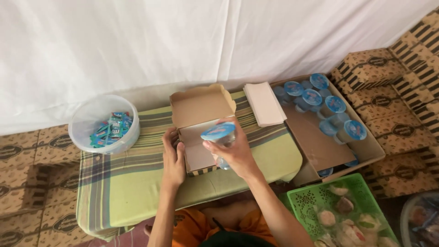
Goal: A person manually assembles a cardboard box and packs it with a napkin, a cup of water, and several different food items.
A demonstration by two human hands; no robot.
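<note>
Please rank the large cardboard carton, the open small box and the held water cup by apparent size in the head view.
1. Large cardboard carton
2. Open small box
3. Water cup, in the right hand; it looks smallest by far.

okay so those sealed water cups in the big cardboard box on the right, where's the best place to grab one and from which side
Probably from above, fingers round the rim just under the blue lid of a water cup. The cups stand packed close together in the cardboard box, so their sides are mostly blocked. The right hand holds its cup by the upper wall.
</note>
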